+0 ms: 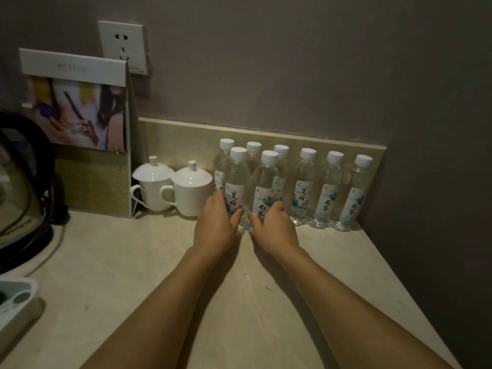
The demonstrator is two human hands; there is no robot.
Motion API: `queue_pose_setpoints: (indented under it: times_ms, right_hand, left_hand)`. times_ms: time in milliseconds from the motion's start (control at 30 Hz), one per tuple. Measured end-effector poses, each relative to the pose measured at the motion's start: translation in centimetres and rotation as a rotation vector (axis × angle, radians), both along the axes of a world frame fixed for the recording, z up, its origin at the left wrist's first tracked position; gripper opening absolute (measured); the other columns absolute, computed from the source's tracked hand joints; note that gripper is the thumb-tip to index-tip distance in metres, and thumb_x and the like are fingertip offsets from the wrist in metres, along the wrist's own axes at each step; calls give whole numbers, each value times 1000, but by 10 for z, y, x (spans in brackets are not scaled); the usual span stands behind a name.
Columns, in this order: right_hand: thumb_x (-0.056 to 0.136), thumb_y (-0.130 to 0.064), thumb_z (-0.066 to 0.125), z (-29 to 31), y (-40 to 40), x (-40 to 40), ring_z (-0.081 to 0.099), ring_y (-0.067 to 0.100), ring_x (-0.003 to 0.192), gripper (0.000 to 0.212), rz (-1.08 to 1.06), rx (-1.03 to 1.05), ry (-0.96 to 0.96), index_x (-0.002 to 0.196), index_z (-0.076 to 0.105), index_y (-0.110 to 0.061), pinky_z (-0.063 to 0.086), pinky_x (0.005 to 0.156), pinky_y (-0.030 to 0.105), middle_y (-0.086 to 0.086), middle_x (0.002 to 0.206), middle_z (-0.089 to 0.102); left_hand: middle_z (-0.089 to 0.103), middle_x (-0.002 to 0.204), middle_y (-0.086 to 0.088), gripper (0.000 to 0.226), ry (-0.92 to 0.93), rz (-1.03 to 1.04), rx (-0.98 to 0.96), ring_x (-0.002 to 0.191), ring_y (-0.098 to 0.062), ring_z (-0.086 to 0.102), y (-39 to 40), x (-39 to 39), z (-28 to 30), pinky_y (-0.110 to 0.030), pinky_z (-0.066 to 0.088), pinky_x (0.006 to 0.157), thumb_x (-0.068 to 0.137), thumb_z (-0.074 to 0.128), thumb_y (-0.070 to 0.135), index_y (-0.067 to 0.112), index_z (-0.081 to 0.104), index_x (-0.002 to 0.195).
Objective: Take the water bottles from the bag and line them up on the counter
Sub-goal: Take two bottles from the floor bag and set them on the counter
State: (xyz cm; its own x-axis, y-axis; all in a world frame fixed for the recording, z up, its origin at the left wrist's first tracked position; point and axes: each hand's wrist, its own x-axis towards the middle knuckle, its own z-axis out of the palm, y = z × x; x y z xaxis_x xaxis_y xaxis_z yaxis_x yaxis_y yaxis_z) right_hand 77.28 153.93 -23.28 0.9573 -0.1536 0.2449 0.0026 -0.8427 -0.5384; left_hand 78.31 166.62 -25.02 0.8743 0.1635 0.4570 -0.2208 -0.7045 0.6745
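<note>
On the beige stone counter (133, 275), going L to R: a dark glass kettle (21, 187) at the far L edge, then a standing printed card w/ a photo (77, 113) against the wall, then two white lidded ceramic cups (173, 190).

Next, the clear plastic water bottles w/ white caps: three in a back row (253, 150), two in front, three more at R (330, 193).

The left hand (215, 225) wraps the front-left bottle (235, 182) low on its label. The right hand (274, 225) wraps the front-right bottle (266, 190) the same way.

Both grips sit low & the bottles are tall, packed close, so a fast shove prob tips one into the back row or the cups. No bag in view.
</note>
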Motion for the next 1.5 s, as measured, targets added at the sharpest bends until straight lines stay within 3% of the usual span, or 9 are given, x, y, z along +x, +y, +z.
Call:
queue_pose_setpoints:
  times_ms: [200, 433, 733, 967, 1100, 1233, 1400, 1500]
  right_hand:
    - [92, -48, 52, 1, -2, -3, 54, 32, 119, 70, 17, 44, 27, 139, 27, -2, 48, 89, 38, 16, 133, 51]
    - [90, -43, 58, -7, 0, -10, 56, 30, 113, 57, -13, 71, -34, 129, 34, -9, 51, 86, 40, 12, 129, 53]
    - [92, -41, 56, -9, 0, -8, 57, 32, 113, 55, -10, 17, -49, 130, 34, -8, 51, 85, 39, 13, 127, 54]
    - [91, -39, 58, -2, -4, -10, 54, 32, 116, 55, 30, 83, 16, 129, 33, -10, 48, 85, 38, 13, 131, 50]
    - [88, -44, 61, 3, -16, -14, 52, 32, 118, 62, 31, 129, 45, 131, 35, -7, 47, 91, 41, 13, 134, 49]
    - [90, -41, 59, 22, -40, -23, 56, 30, 111, 54, 16, 148, 34, 128, 40, -8, 45, 78, 35, 10, 128, 53]
    - [93, -25, 53, 47, -84, -41, 57, 26, 103, 27, 42, 199, -92, 116, 52, -12, 51, 86, 40, 8, 116, 58]
    - [93, -10, 46, 58, -124, -57, 58, 23, 105, 24, 21, 238, -190, 113, 58, -10, 48, 86, 33, 8, 116, 60]
  left_hand:
    - [59, 119, -3, 41, -15, -11, -42, 108, -20, 58, 0, -1, -2, -29, 48, 84, 89, 66, 33, 17, 48, 122]
    - [60, 122, -3, 48, 48, -48, -133, 112, -20, 59, 2, -1, -2, -38, 54, 92, 84, 72, 34, 18, 49, 123]
    - [62, 120, -4, 47, 34, -33, -140, 111, -21, 62, 1, -4, -6, -35, 56, 90, 80, 78, 22, 15, 52, 118]
    - [61, 122, -4, 56, 96, -10, -123, 113, -22, 60, 0, -8, -4, -41, 55, 91, 77, 79, 31, 17, 48, 123]
    - [61, 104, -1, 49, 80, 173, -79, 95, -23, 62, -8, -23, 8, -41, 56, 77, 79, 73, 48, 17, 48, 107]
    - [62, 73, 6, 31, 6, 83, -105, 72, -16, 62, -30, -39, 34, -43, 57, 70, 84, 61, 52, 22, 57, 80]
    - [66, 75, 7, 23, -27, -22, -136, 75, -14, 64, -82, -54, 59, -43, 57, 73, 90, 58, 41, 20, 65, 84]
    - [67, 75, 5, 21, -40, -101, -159, 72, -15, 66, -125, -67, 69, -43, 58, 72, 89, 58, 37, 18, 66, 84]
